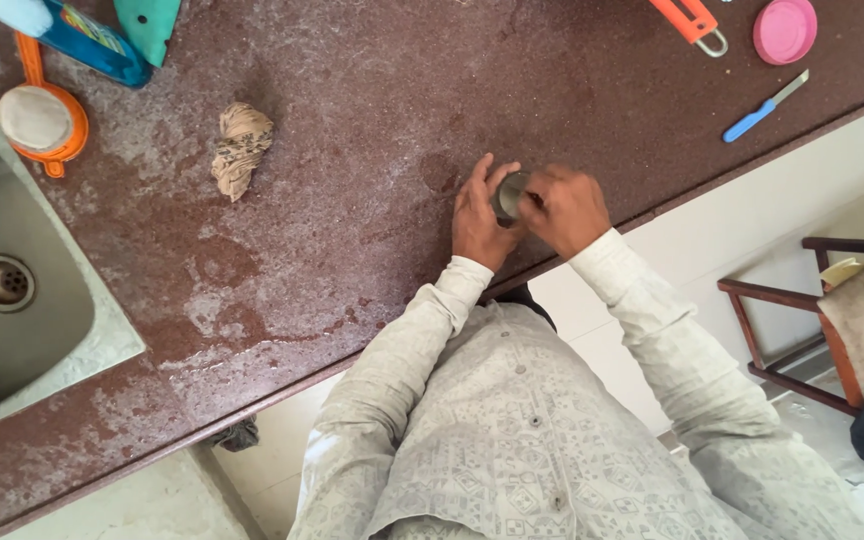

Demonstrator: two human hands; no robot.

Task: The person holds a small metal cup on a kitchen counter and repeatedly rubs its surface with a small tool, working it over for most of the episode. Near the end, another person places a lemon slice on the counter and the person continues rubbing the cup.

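A small round metal container (510, 194) stands on the dark red stone counter (352, 200) near its front edge. My left hand (482, 215) curls around its left side and holds it. Covering its right side is my right hand (564, 208), fingers closed on it. Most of the container is hidden between the two hands.
A crumpled beige cloth (240, 148) lies to the left. Further left are an orange strainer (40, 118), a steel sink (2, 280) and a blue packet (92, 40). At the back right lie an orange tool (692, 22), a pink lid (784, 30) and a blue-handled knife (762, 108). A wooden chair (812, 320) stands at the right.
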